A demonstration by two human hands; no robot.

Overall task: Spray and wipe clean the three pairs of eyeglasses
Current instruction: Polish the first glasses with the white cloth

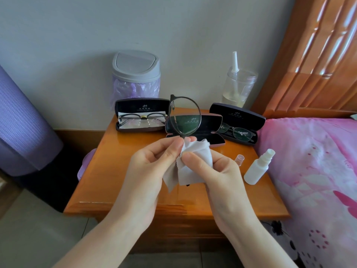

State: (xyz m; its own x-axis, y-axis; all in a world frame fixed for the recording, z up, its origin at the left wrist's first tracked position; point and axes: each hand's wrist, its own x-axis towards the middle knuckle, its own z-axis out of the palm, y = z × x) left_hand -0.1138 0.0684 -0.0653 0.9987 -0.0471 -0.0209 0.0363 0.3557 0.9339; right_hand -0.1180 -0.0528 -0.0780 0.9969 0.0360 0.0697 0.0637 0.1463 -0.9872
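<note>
Above the nightstand I hold a pair of round dark-framed eyeglasses [185, 116] upright, one lens up. My left hand [152, 163] pinches the frame at the bridge. My right hand [214, 167] grips a white cleaning cloth [190, 161] wrapped round the lower lens, which is hidden. A second pair of glasses [142, 118] lies in an open black case [142, 105] at the back left. A third pair [237, 132] lies in an open case [237, 115] at the back right. A small white spray bottle [257, 168] stands uncapped near the right edge.
An empty open case [210, 132] lies behind my hands. The bottle's clear cap [240, 159] stands beside the bottle. A grey lidded bin [136, 76] and a clear jar [239, 88] stand at the wall. The wooden nightstand [116, 171] abuts a pink bed [313, 171] on the right.
</note>
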